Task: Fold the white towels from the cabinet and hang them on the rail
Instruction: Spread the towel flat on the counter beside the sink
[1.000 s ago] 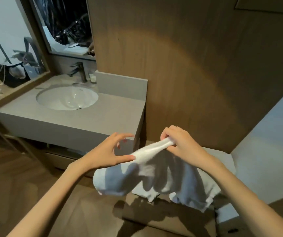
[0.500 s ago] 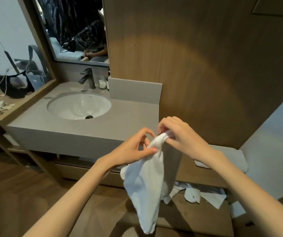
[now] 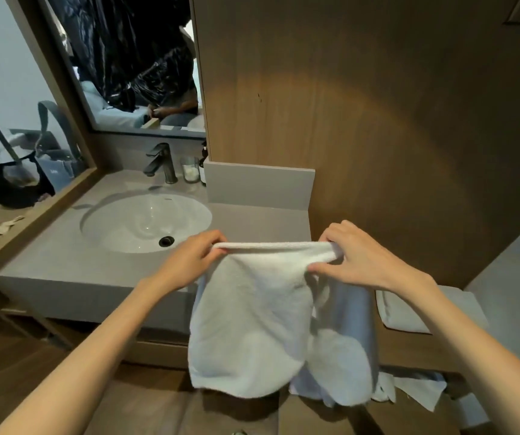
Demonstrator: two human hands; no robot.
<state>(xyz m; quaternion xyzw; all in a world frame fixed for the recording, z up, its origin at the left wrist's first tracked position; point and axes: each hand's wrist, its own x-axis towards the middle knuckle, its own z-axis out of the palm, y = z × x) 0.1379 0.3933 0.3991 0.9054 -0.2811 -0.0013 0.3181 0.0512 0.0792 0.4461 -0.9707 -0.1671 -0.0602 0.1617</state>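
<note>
One white towel (image 3: 252, 318), held up before the sink (image 3: 145, 221).
Left hand (image 3: 196, 259): grip pinched on the left corner. Top hem pulled taut and level, probably to square it for folding; the rest hangs free below the surface (image 3: 48, 265) edge. Right hand (image 3: 356, 262): grip pinched on the right corner. Folded towel (image 3: 409, 315) lies further right.

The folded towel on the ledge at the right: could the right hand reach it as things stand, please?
Probably yes: the folded towel lies close below the right hand with nothing between them. But that hand grips the hanging towel, so it would have to let go first.
</note>
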